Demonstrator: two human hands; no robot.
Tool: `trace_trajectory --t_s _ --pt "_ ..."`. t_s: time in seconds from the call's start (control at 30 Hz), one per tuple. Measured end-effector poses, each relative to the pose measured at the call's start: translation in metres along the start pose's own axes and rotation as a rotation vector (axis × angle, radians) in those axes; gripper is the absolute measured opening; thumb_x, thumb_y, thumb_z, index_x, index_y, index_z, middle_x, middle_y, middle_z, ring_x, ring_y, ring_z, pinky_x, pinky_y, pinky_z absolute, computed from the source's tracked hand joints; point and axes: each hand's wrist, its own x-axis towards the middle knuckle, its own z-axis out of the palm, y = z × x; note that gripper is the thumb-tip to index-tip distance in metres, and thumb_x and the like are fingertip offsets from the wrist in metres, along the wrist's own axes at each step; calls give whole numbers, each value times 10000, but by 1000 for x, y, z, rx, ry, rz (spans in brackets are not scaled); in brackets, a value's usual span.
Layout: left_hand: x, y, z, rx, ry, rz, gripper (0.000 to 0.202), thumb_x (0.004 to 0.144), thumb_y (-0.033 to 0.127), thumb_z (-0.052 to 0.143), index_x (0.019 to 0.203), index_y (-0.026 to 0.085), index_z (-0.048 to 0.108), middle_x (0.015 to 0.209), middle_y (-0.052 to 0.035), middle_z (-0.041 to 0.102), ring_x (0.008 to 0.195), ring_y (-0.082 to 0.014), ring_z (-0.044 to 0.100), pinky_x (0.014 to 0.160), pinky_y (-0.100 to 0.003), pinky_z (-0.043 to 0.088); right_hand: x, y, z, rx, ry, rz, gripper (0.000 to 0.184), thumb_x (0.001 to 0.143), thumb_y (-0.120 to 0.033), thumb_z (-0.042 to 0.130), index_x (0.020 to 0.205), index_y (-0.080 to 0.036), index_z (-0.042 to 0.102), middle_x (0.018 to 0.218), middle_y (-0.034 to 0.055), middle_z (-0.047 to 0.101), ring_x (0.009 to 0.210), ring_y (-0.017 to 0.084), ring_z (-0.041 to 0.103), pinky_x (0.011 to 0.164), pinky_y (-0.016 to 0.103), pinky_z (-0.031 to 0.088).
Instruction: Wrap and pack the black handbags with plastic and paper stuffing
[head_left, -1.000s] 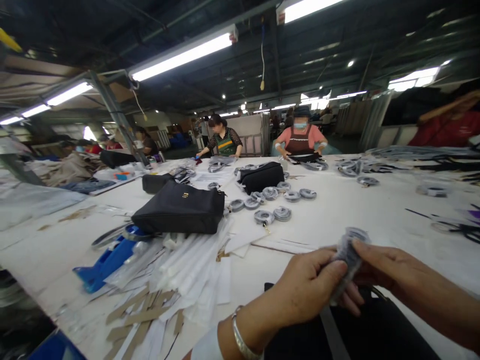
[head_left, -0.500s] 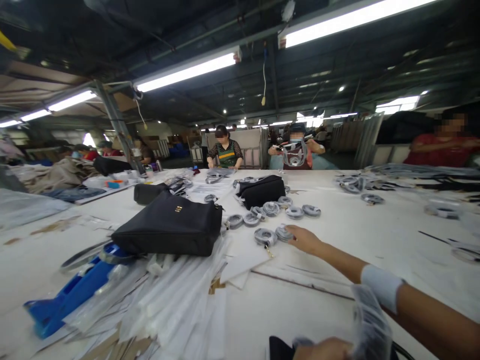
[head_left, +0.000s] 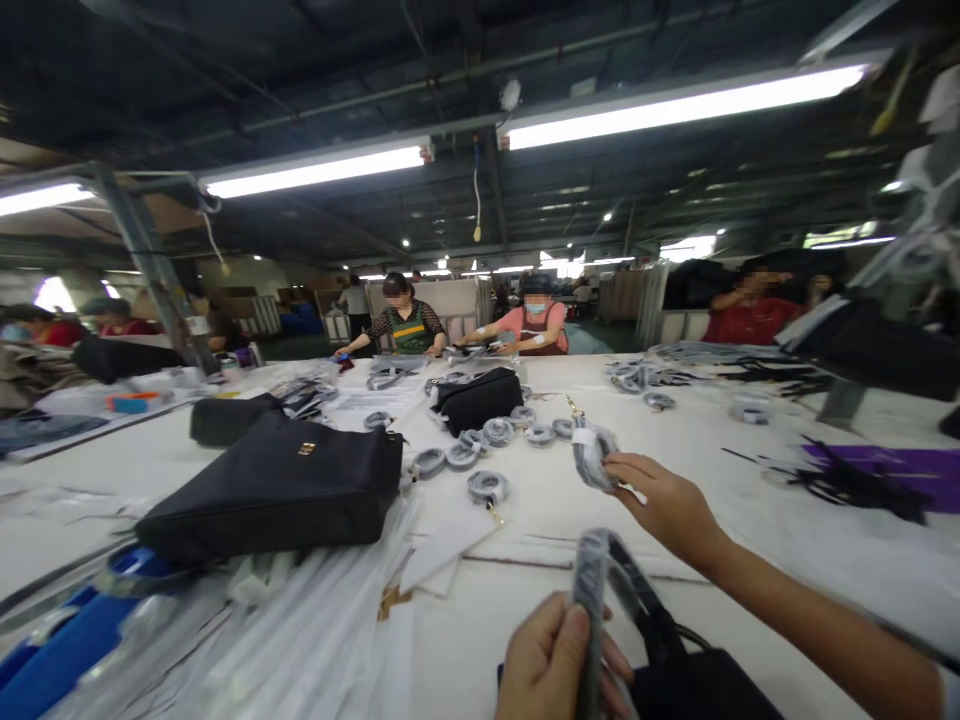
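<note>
My right hand point(head_left: 669, 508) is raised over the table, its fingers closed on a coiled strap point(head_left: 588, 452) wrapped in clear plastic with a white band. A metal clip sticks up from the coil. At the bottom, my left hand point(head_left: 546, 655) grips the plastic-wrapped handle point(head_left: 592, 570) of a black bag point(head_left: 705, 690), whose lower part is cut off by the frame. Between the hands and the bags farther off lies a single coiled strap point(head_left: 487, 487) on the white table, with its gold clip showing.
A large black handbag point(head_left: 277, 490) lies at the left, by clear plastic sleeves point(head_left: 300, 610) and a blue tool point(head_left: 82, 625). Farther back are a black bag point(head_left: 480, 400) and several coiled straps. Co-workers point(head_left: 411, 320) stand across the table point(head_left: 660, 440). Black strips point(head_left: 847, 485) lie right.
My right hand has lifted a coiled strap off the table. My left hand and the wrapped handle have risen into view. The view has swung to the right.
</note>
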Motion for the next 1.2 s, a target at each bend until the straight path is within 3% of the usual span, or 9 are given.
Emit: trace_trajectory --t_s 0.1,0.17,0.23,0.4,0.6,0.9,1.0,1.1,1.2 --pt "4 11 8 -28 119 28 608 757 688 676 987 125 669 848 -63 652 652 -115 578 588 -205 426 -51 -24 -63 -62 191 -73 170 962 -230 511 1066 -234 644 1127 41 689 991 189 663 833 288 517" --pt "2 20 13 3 162 -6 599 736 662 713 1016 133 683 815 -33 614 663 -115 570 571 -195 412 -86 -46 -88 -64 172 -47 167 960 -200 493 1041 -239 633 1125 34 684 941 177 672 797 274 517" --pt "-2 27 19 48 146 -29 565 720 636 744 976 135 692 729 3 554 619 -104 543 535 -187 383 -115 -68 -98 -22 110 -12 180 953 -168 479 1021 -242 628 1123 27 682 896 167 677 767 265 516" --pt "-19 35 35 99 45 72 418 752 505 781 928 135 698 741 -3 585 617 -89 524 565 -186 406 -152 -112 -84 150 10 34 192 918 -107 477 972 -220 622 1070 32 688 848 168 673 718 254 507" --pt "-36 34 42 122 10 118 367 766 430 786 949 128 686 848 -58 687 692 -129 598 668 -232 475 -150 -145 -62 240 113 25 185 942 -131 456 903 -190 627 981 64 694 801 173 657 689 253 492" --pt "-38 40 35 271 77 34 390 667 435 852 822 128 670 751 -39 674 660 -128 597 655 -229 466 -148 -153 -54 212 224 -4 234 959 -123 425 883 -189 635 956 69 713 816 170 664 728 253 507" --pt "-37 42 33 277 111 -12 457 632 458 870 901 147 669 819 -37 690 711 -146 618 645 -226 461 -147 -153 -54 202 249 -38 239 967 -116 417 896 -182 635 980 72 715 828 176 666 731 263 509" --pt "-41 50 35 320 30 -107 534 690 481 828 1094 165 679 1000 -75 714 867 -196 649 673 -236 461 -146 -153 -52 199 274 -66 224 974 -125 436 892 -182 636 988 69 714 838 177 660 740 267 503" --pt "-46 57 41 389 -79 -98 513 733 503 788 1077 129 718 989 -97 734 929 -233 655 801 -285 474 -146 -154 -48 199 283 -97 238 975 -120 434 868 -181 638 936 70 708 786 176 641 711 281 493"
